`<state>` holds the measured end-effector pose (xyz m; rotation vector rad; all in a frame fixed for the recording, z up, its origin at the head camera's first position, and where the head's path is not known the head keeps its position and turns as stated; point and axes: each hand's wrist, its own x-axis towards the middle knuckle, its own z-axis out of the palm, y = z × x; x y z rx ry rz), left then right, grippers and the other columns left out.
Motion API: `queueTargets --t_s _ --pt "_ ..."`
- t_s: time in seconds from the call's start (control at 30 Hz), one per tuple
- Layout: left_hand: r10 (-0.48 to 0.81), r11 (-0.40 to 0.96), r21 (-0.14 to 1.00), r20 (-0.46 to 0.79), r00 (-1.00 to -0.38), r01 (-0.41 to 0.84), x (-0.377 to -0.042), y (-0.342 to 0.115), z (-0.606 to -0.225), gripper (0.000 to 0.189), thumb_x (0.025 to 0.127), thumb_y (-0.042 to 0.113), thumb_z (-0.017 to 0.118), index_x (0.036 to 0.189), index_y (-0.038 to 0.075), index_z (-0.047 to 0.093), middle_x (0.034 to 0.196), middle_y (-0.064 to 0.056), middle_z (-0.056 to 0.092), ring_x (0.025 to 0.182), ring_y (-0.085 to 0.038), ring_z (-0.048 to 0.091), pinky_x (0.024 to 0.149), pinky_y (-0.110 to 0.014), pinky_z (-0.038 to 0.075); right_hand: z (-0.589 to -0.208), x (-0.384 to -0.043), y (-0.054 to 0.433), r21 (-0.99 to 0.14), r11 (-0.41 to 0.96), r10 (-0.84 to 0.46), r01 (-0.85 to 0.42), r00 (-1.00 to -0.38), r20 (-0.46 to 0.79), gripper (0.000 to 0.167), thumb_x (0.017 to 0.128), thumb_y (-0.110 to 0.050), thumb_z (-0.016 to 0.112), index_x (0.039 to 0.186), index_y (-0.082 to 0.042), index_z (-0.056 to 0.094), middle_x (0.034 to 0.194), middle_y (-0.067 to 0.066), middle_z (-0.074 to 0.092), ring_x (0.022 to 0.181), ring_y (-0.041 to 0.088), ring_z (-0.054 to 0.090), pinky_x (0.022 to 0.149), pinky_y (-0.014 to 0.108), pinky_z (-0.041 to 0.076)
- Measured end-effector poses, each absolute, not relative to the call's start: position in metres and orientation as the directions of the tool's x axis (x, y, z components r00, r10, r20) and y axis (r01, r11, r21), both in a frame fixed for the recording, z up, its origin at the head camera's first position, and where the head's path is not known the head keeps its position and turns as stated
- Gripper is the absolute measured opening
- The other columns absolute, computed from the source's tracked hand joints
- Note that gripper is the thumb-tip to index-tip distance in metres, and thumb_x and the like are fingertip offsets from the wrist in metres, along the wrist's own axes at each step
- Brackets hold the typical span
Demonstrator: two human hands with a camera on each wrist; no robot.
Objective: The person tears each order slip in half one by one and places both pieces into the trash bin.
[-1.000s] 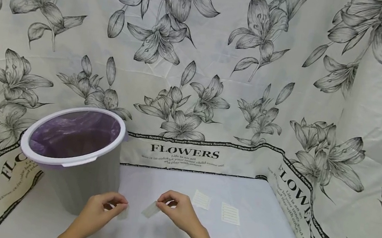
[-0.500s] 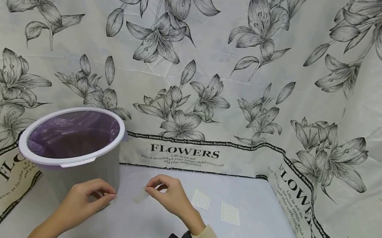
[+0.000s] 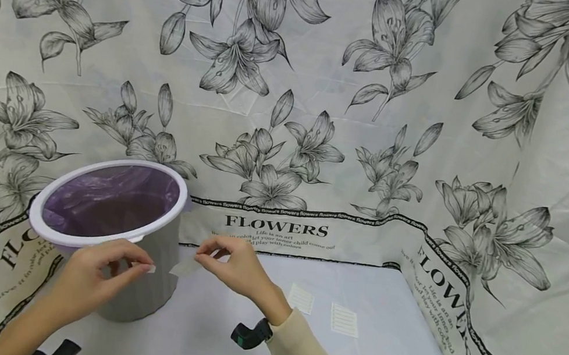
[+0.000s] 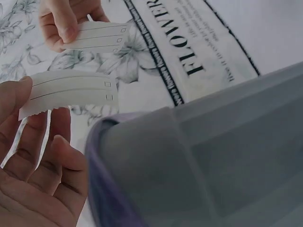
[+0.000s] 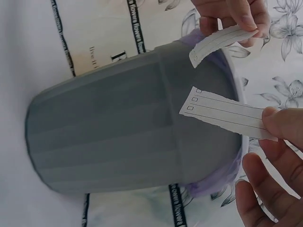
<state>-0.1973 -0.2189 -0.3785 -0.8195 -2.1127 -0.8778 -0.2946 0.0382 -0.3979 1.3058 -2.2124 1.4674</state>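
My left hand (image 3: 107,274) pinches a strip of lined paper (image 4: 71,90) between thumb and fingers, in front of the bin's near side. The strip has small checkboxes at one end and a torn, ragged long edge. Right of the bin, my right hand (image 3: 237,266) pinches a second lined paper strip (image 5: 225,113), also with checkboxes and a rough edge. The two strips are apart, both held in the air. The grey trash bin (image 3: 148,285) stands upright at left, with a white rim and a purple bag liner (image 3: 113,202) inside.
Two small sheets of lined paper, one nearer (image 3: 344,320) and one farther (image 3: 301,299), lie on the white table (image 3: 391,353) at right. Flower-printed cloth (image 3: 288,143) hangs behind and along both sides. Dark wrist devices sit on both arms.
Both hands have moved left and up, closer to the bin, each still pinching its paper strip. The bin and the two sheets on the table stay in place.
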Motion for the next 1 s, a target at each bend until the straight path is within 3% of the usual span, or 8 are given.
queueTargets --t_s 0.23,0.5,0.8,1.0 --pt "0.271 0.551 0.326 0.801 -0.534 0.768 -0.191 -0.231 -0.354 0.046 0.068 -0.018 0.083 0.097 0.017 0.075 0.089 0.006 0.072 0.073 0.003 0.059 0.061 -0.013 0.047 -0.372 -0.298 0.025 -0.603 0.105 -0.584 -0.791 -0.54 0.607 0.005 0.095 -0.01 0.074 0.099 -0.008 0.075 0.094 0.006 0.076 0.087 0.004 0.067 0.079 0.02 0.058" --pt "0.202 0.575 0.412 0.766 -0.61 0.707 -0.183 -0.242 -0.338 0.04 0.074 -0.022 0.078 0.097 0.011 0.074 0.093 0.011 0.072 0.078 0.002 0.066 0.069 -0.012 0.053 -0.341 -0.305 0.014 -0.42 0.123 -0.655 -0.899 -0.392 0.646 0.004 0.093 -0.009 0.075 0.097 -0.01 0.074 0.092 0.001 0.076 0.087 0.007 0.068 0.078 0.019 0.056" --pt "0.1 0.573 0.505 0.739 -0.666 0.646 -0.179 -0.258 -0.328 0.031 0.081 -0.019 0.074 0.098 0.008 0.074 0.093 0.01 0.074 0.078 -0.002 0.068 0.066 -0.012 0.05 -0.312 -0.306 0.002 -0.275 0.116 -0.749 -0.955 -0.265 0.607 0.005 0.093 -0.008 0.076 0.098 -0.008 0.074 0.096 0.002 0.077 0.092 0.01 0.071 0.083 0.013 0.052" --pt "0.082 0.578 0.517 0.733 -0.675 0.632 -0.18 -0.269 -0.321 0.029 0.083 -0.021 0.071 0.1 0.002 0.073 0.097 0.01 0.073 0.083 -0.001 0.068 0.068 -0.011 0.05 -0.296 -0.311 -0.007 -0.276 0.13 -0.77 -0.952 -0.273 0.577 0.004 0.095 -0.007 0.074 0.099 -0.007 0.074 0.098 0.003 0.077 0.093 0.011 0.071 0.083 0.009 0.048"
